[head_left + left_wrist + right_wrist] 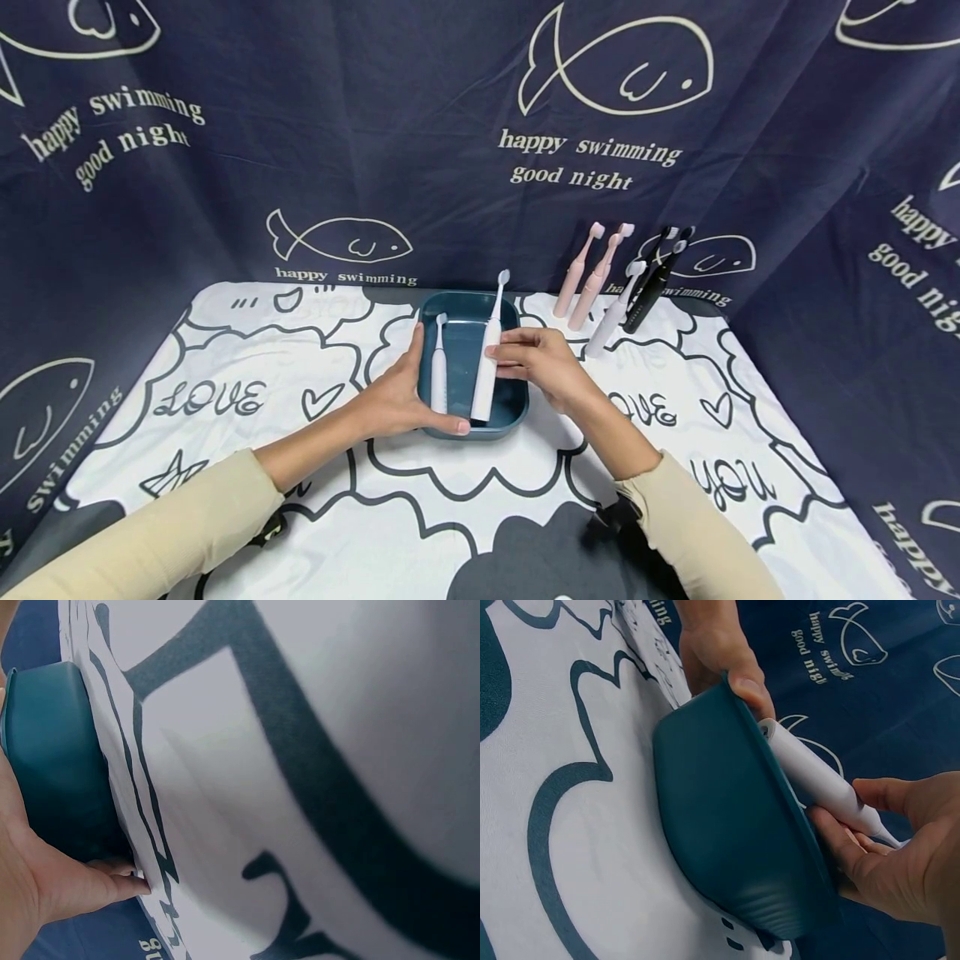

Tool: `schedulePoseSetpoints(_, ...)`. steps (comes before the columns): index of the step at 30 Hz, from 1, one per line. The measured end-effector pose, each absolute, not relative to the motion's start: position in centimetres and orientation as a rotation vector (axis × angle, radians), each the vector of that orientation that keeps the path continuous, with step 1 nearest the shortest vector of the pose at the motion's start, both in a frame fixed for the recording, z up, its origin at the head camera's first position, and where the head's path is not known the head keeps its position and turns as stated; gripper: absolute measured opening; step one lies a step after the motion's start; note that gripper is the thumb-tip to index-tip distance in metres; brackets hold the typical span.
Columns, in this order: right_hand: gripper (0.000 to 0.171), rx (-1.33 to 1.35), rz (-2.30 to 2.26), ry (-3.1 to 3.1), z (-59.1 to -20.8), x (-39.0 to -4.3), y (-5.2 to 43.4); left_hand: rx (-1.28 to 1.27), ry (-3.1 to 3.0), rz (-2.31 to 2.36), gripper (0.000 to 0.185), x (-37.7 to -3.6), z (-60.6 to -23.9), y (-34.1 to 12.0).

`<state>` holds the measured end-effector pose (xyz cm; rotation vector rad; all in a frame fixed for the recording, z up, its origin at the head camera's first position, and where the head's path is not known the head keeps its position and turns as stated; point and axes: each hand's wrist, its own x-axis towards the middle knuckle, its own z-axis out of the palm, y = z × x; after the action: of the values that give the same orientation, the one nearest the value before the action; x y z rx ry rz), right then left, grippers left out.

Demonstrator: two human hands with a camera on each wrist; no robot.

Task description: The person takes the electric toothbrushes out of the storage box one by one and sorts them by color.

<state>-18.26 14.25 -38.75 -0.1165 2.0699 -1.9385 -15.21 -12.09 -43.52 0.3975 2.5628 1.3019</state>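
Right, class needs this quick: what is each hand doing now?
Left hand: grips the tray rim.
Right hand: holds a white toothbrush.

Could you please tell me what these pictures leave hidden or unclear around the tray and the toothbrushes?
- Left wrist view: toothbrushes hidden behind the tray wall.
- Right wrist view: brush head of the white toothbrush hidden by the right hand.
- Head view: leaning toothbrushes too small for details.

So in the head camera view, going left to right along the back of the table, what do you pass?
Teal plastic tray → two pink electric toothbrushes leaning on the backdrop → white electric toothbrush → two black electric toothbrushes.
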Motion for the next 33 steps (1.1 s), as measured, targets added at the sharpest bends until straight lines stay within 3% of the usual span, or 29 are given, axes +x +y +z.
schedulePoseSetpoints(8, 0.038, -0.11, -1.982, 2.058, -37.7, -18.1, 15.7, 0.393, 2.562, 1.299, 0.178, -15.2, -43.5, -12.1)
schedulePoseSetpoints(24, 0.056, -0.098, -1.962, 2.162, -36.8, -17.5, 19.5, 0.378, 2.58, 1.272, 0.179, -15.0, -43.5, -12.0)
schedulePoseSetpoints(33, 0.055, -0.117, -1.971, 2.213, -36.2, -16.9, 21.1, 0.379, 2.59, 1.27, 0.179, -15.1, -43.5, -12.1)
